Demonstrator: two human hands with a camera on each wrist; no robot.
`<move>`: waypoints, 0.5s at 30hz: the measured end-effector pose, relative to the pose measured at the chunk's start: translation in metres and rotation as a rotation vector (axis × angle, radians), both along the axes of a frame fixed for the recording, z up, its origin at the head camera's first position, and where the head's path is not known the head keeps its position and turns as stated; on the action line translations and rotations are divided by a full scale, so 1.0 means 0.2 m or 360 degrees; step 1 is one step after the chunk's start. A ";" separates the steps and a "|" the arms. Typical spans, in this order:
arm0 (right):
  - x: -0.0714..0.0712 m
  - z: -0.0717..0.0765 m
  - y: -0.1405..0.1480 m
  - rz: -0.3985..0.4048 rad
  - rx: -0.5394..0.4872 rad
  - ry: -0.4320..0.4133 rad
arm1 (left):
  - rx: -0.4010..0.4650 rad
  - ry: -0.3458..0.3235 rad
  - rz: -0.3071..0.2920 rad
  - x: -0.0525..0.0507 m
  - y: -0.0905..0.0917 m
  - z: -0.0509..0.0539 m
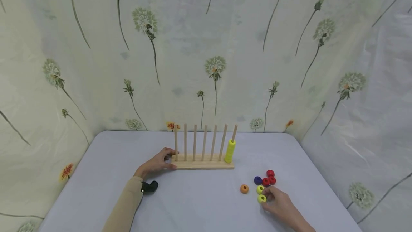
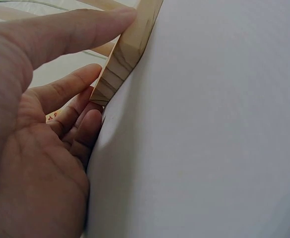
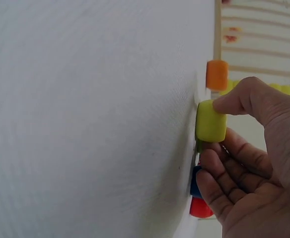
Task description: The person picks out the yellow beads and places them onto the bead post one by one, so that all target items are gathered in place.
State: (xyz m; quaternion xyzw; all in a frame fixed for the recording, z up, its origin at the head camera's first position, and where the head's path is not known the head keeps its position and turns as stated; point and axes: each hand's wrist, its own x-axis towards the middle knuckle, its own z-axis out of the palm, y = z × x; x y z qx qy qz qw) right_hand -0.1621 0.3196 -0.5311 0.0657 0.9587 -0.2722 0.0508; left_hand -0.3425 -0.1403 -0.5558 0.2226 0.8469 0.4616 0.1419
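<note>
A wooden peg rack (image 1: 202, 165) with several upright pegs stands at the back middle of the table. Yellow beads (image 1: 230, 151) are stacked on its rightmost peg. My left hand (image 1: 157, 161) grips the left end of the rack's base; in the left wrist view the thumb lies on the wooden base (image 2: 130, 44) and the fingers touch its other side. At the front right, my right hand (image 1: 280, 205) pinches a yellow bead (image 3: 211, 121) at table level, thumb on one side and fingers on the other. Another yellow bead (image 1: 260, 189) lies just behind it, partly hidden in the right wrist view.
An orange bead (image 1: 244, 189) lies left of the right hand. Beyond that hand sit a dark blue bead (image 1: 258, 180) and a group of red beads (image 1: 270, 173). A black strapped device (image 1: 150, 186) is on the left wrist. A floral curtain (image 1: 180, 63) hangs behind the table.
</note>
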 end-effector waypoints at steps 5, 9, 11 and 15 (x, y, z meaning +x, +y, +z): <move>0.00 -0.01 0.00 -0.0015 -0.0029 0.0020 | -0.0009 -0.0002 0.0012 0.00 0.00 0.00; -0.01 -0.01 0.00 -0.0058 -0.0096 0.0033 | -0.0004 0.0004 0.0001 -0.01 0.00 0.00; -0.01 0.01 0.00 -0.0067 -0.0122 0.0054 | 0.0007 0.0005 -0.0009 0.00 -0.01 0.00; -0.03 0.08 -0.01 -0.0060 -0.0187 0.0129 | 0.0013 0.0012 -0.0020 0.00 0.00 0.00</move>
